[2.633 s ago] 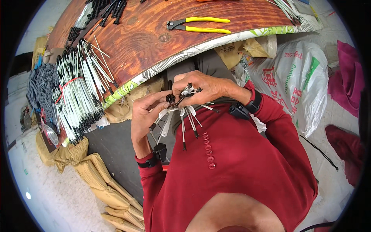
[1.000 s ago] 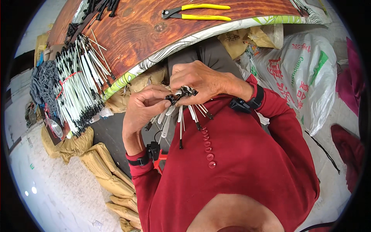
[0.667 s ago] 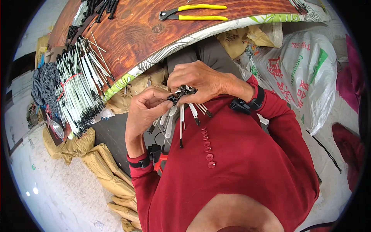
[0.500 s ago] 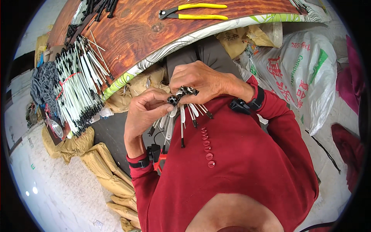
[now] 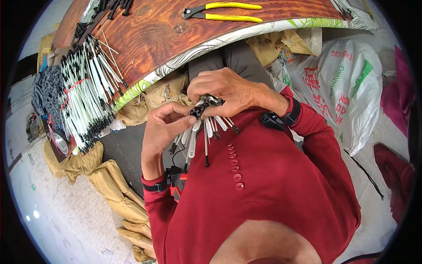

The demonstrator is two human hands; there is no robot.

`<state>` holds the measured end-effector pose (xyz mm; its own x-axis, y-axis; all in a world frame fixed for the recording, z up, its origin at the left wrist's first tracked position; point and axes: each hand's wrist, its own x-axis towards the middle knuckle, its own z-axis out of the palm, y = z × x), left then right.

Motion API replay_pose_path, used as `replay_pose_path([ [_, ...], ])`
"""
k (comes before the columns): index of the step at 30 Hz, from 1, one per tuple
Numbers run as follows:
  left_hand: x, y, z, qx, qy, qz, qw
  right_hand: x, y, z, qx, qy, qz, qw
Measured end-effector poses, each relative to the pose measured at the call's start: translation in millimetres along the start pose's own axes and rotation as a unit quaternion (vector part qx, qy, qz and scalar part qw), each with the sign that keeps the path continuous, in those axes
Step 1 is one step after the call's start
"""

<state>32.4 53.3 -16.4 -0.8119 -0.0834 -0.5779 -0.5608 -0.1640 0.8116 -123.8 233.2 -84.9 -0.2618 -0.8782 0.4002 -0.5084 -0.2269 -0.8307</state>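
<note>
Rod cluster (image 5: 203,106), white with black ends, over the red top (image 5: 268,176), clamped in left hand (image 5: 166,126) and right hand (image 5: 224,90). Pale floor (image 5: 74,202) around. Brown wooden table (image 5: 151,48) beyond. White plastic sack (image 5: 336,83) at right, paper bags (image 5: 113,185) lower left. Yellow-handled pliers (image 5: 233,18) on the table.

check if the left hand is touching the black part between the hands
Touching. The head view shows it: the left hand pinches the left end of the black part between thumb and fingers.
</note>
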Motion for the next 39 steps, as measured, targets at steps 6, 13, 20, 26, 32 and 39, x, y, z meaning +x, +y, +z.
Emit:
replay_pose_path([
  [6,-6.7,4.0,3.2,0.026,-0.021,0.051,0.998,-0.2,-0.3,-2.9,0.012,-0.022,0.005,1.000],
  [13,-0.7,4.2,8.9,0.153,0.008,0.117,0.981,-0.9,2.9,-2.7,0.061,-0.007,0.001,0.998],
  [20,9.1,-0.5,1.8,0.261,0.032,0.197,0.945,-2.0,9.0,1.6,0.079,-0.006,0.017,0.997],
  [26,11.6,-4.9,-3.6,0.271,0.032,0.297,0.915,-0.6,4.7,2.2,0.084,0.009,0.013,0.996],
  [32,11.7,-16.2,-10.3,0.239,0.015,0.281,0.929,-0.3,3.7,0.5,0.082,-0.017,-0.014,0.996],
  [39,19.1,-39.2,-16.3,0.052,-0.041,0.207,0.976,-1.9,4.2,3.2,0.093,-0.049,-0.020,0.994],
])
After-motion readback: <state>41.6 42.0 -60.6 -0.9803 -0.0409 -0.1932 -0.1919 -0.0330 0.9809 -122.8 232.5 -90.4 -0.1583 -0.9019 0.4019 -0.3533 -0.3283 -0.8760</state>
